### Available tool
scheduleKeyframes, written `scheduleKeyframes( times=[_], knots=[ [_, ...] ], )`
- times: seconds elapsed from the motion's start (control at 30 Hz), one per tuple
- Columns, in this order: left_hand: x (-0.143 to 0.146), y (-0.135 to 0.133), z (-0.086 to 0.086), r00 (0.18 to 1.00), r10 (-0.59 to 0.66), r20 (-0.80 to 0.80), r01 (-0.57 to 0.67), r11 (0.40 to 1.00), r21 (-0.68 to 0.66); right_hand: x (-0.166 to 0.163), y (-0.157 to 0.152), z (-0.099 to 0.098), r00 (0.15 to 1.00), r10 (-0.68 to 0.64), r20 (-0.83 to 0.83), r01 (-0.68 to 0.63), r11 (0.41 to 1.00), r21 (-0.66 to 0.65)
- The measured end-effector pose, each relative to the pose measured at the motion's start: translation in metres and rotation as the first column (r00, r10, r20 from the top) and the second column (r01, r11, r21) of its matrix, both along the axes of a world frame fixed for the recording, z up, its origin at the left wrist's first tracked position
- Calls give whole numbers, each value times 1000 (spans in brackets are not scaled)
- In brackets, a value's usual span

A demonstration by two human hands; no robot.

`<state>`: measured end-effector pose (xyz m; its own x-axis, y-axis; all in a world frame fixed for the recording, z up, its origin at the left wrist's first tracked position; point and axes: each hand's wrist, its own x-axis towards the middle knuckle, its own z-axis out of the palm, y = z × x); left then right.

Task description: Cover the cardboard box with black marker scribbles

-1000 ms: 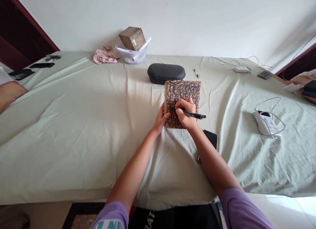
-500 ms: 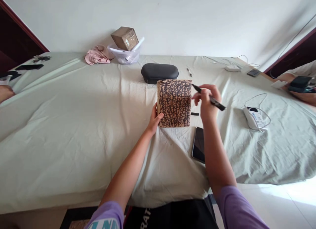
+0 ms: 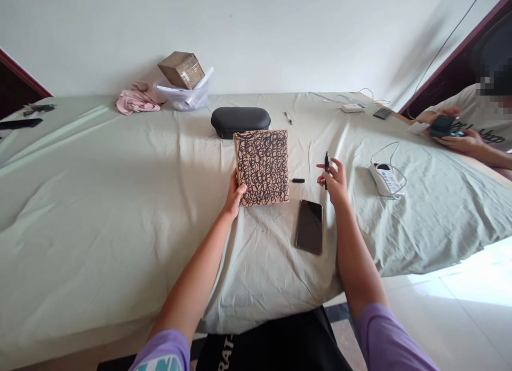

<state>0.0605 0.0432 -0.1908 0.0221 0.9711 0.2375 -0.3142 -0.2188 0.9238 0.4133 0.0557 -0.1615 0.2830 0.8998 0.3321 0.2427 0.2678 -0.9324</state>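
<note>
A brown cardboard box (image 3: 263, 168), its upper face covered with black looping scribbles, is gripped at its lower left edge by my left hand (image 3: 235, 196), thumb on the scribbled face. To the right of the box, my right hand (image 3: 335, 183) holds a black marker (image 3: 327, 163) upright between its fingers. The marker's black cap (image 3: 298, 180) lies on the cloth between the box and my right hand. Below the cap rests a dark smartphone (image 3: 309, 227), screen up.
Behind the box lies a black oval case (image 3: 240, 121), with a pen (image 3: 288, 117) to its right. A plastic basin (image 3: 184, 97) bearing a cardboard carton (image 3: 182, 70) stands near a pink cloth (image 3: 138, 99). A white corded device (image 3: 386, 180) lies right; a person (image 3: 480, 141) sits beyond.
My right hand has drawn away from the box's right edge, and the marker has turned from slanted to upright. My view has shifted right. My left hand still holds the box.
</note>
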Motion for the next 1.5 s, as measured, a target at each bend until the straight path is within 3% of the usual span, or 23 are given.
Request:
scheduleKeyframes(
  times=[0.07, 0.13, 0.23, 0.37, 0.63, 1.5],
  knots=[
    [-1, -1, -1, 1000, 4, 0, -4, 1000, -9, 2, -2, 0, 945, -91, 314, 110, 993, -43],
    [-1, -1, -1, 1000, -3, 11, 3, 1000, -17, 5, -6, 0, 793, -135, 594, 237, 967, -97],
    [-1, -1, -2, 1000, -12, 19, 12, 1000, -17, 6, -11, 0, 633, -103, 768, 356, 919, -170],
    [-1, -2, -2, 1000, -20, 24, 20, 1000, -19, 5, -11, -5, 602, -45, 798, 393, 886, -247],
    [0, -3, 0, 999, -36, 37, 37, 999, -26, -1, -5, -13, 552, 24, 834, 375, 886, -273],
    [-2, -1, -3, 998, -54, 36, 55, 998, -25, -13, -2, -16, 582, 65, 811, 299, 910, -288]
  ],
)
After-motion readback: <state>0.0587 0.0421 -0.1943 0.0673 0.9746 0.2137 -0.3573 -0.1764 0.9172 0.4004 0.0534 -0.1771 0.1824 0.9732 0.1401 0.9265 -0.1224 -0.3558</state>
